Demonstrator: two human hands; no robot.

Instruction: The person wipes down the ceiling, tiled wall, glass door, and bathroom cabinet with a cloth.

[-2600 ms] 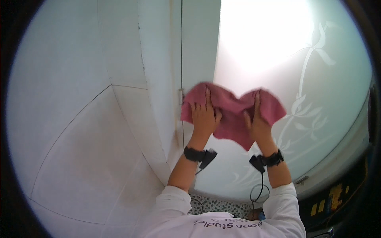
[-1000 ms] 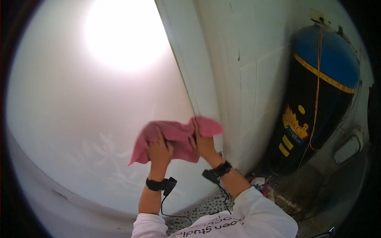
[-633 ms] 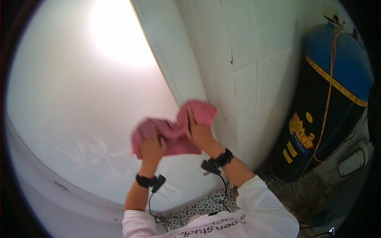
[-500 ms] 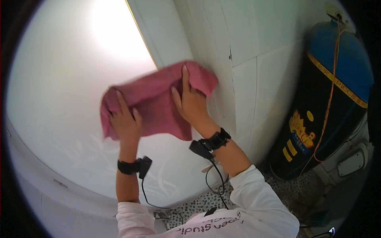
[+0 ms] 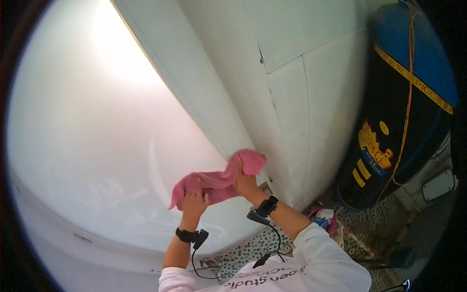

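A pink cloth is bunched lengthwise across the lower part of a frosted white glass panel. Its right end overlaps the pale frame beside the glass. My left hand grips the cloth near its left end, thumb below and fingers partly sunk in the folds. Toward the other end, my right hand holds it too, its fingers mostly hidden by the fabric. Whether the cloth presses on the glass or hangs just in front, I cannot tell. A black band with a cable circles each wrist.
On the right stands a tall black and blue tank with a yellow band and an orange cord. A pink basin with scraps sits on the floor below it. Pebbled flooring shows beneath my arms. A white wall rises beyond the frame.
Both hands have brought the cloth down and slightly right. It was spread wide and is now bunched narrower. The view has shifted, bringing the pink basin into sight.
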